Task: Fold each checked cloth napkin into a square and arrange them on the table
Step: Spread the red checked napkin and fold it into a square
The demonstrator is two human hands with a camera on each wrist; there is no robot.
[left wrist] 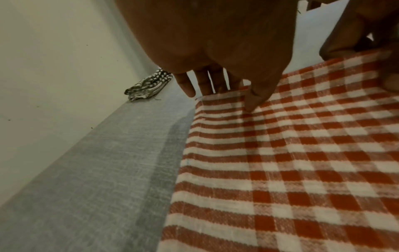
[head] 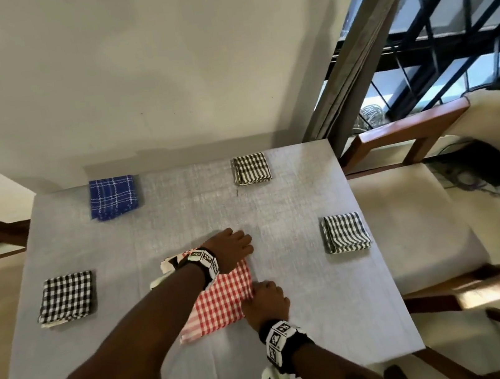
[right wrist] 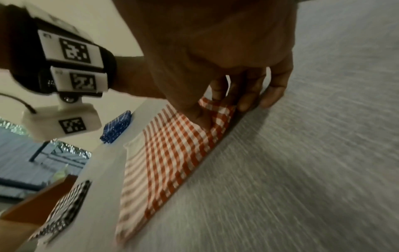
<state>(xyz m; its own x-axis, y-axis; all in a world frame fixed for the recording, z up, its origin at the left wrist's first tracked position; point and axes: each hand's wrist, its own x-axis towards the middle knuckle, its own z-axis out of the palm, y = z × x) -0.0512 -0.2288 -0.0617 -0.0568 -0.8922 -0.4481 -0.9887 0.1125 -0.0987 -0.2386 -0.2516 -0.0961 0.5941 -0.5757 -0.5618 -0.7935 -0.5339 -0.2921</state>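
Fingers (right wrist: 218,95) of right hand (head: 268,301) pinch red checked napkin (head: 220,302) at its right edge; left hand (head: 230,249) fingers (left wrist: 252,98) straight, spread, pressing its far corner. Napkin partly folded, flat on grey desk (head: 313,326), near centre. Four folded napkins lie around it: blue (head: 113,196), striped (head: 251,168), striped (head: 345,232), black-checked (head: 66,297).
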